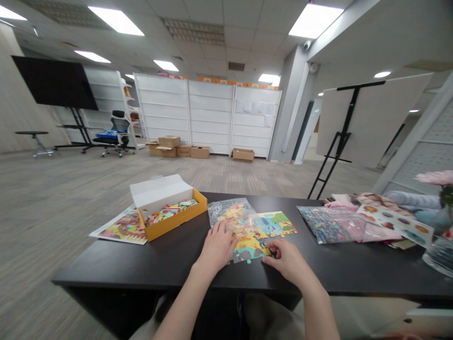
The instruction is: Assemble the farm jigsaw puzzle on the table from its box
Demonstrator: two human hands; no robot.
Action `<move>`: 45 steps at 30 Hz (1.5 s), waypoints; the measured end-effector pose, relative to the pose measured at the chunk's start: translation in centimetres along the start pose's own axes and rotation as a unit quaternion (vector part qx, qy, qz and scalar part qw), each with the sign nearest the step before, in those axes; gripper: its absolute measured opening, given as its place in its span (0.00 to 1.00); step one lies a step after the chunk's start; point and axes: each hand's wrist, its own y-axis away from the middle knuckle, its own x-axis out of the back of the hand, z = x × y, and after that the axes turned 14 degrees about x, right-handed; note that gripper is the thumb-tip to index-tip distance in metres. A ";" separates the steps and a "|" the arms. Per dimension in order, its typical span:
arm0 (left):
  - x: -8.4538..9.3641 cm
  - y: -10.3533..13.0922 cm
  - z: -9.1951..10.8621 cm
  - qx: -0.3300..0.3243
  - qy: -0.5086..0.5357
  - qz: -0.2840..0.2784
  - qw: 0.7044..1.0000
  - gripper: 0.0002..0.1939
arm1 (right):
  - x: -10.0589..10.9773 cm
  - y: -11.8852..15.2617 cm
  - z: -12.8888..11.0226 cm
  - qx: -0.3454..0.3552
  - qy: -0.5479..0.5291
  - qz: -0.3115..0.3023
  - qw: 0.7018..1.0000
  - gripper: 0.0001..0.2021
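Observation:
A partly joined jigsaw puzzle (247, 243) with yellow, green and blue animal pictures lies flat on the dark table in front of me. My left hand (220, 243) rests palm down on its left side, fingers stretched out. Beneath those fingertips, a clear plastic bag (230, 208) covers the far left part of the puzzle. At the near right edge, my right hand (285, 257) has its thumb and forefinger curled around a jigsaw piece, mostly hidden by the fingers. Left of the puzzle stands an open yellow box (177, 224) holding many loose jigsaw pieces (170, 211).
A printed picture sheet (120, 229) lies partly under the box. On the right are a bagged blue patterned item (325, 224), pink cloth (345, 203), a sticker sheet (394, 224) and a glass vase (440, 255). The table's front edge (177, 285) runs below my forearms.

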 end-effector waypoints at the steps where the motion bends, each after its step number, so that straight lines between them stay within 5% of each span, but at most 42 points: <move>1: -0.1 0.1 0.1 0.001 -0.001 0.011 1.000 0.14 | -0.1 0.0 0.0 0.001 -0.001 0.003 1.000 0.10; 14: 2.0 2.7 0.7 -0.092 0.091 0.150 0.980 0.08 | -0.7 -0.1 0.0 0.015 -0.077 0.016 0.997 0.12; 19: 1.5 3.6 2.3 -0.166 0.107 0.066 0.978 0.08 | -0.8 -0.1 0.0 0.040 -0.143 0.015 0.989 0.13; 27: 1.3 3.8 3.4 -0.131 0.033 -0.064 0.989 0.09 | -0.1 -0.2 -0.7 0.067 -0.172 0.023 0.983 0.10; 45: 1.8 4.1 2.4 -0.118 0.066 -0.082 0.987 0.08 | -1.1 -1.3 -0.5 0.017 -0.260 0.043 0.964 0.15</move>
